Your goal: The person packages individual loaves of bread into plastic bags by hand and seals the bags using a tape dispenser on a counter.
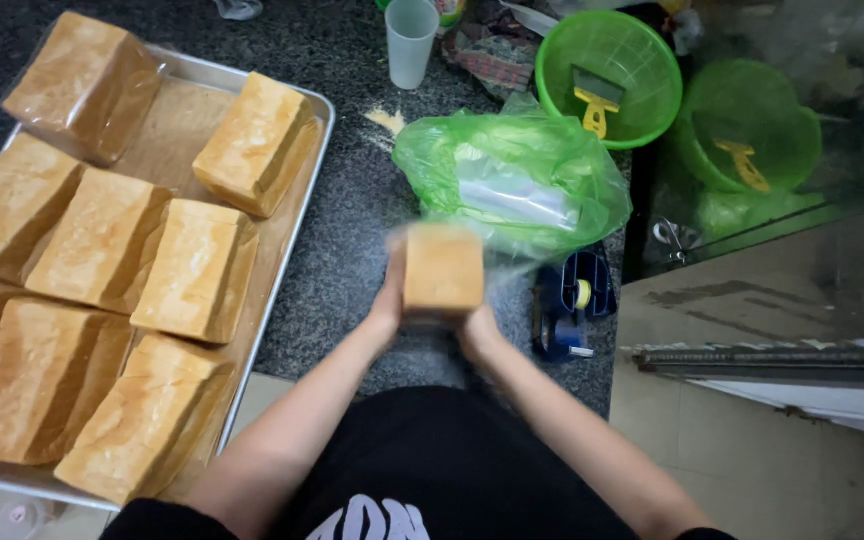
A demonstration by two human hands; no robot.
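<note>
Bread, a single square-ended loaf point(442, 268), was held up between both hands over the dark speckled surface point(352, 200), blurred by motion, its pale crust end turned toward the camera and its long axis seemingly running away from the person toward the green plastic bag point(512, 180) just beyond. The left hand point(389, 295) pressed against the loaf's left side and the right hand point(474, 325) cupped its lower right corner, so the loaf sat directly between the two, neither hand plainly nearer; the blur hid how the fingers lay, though both hands appeared clamped on the loaf. A thin film of clear wrapping seemed to trail off the loaf's right edge, too smeared to tell for certain. Just to the right of the hands a blue tape dispenser point(572, 300) rested on the surface, near the surface's edge. To the left, well apart from the held loaf, a metal baking tray point(292, 215) carried rows of further wrapped loaves point(197, 270), lying tilted and close together. Farther back stood a translucent plastic cup point(411, 40) and a green plastic basket point(609, 70) with a yellow-handled scraper point(597, 100) in it; a second green basket point(749, 135) showed behind glass at the right. The person wore a black shirt, arms bare to the sleeve.
</note>
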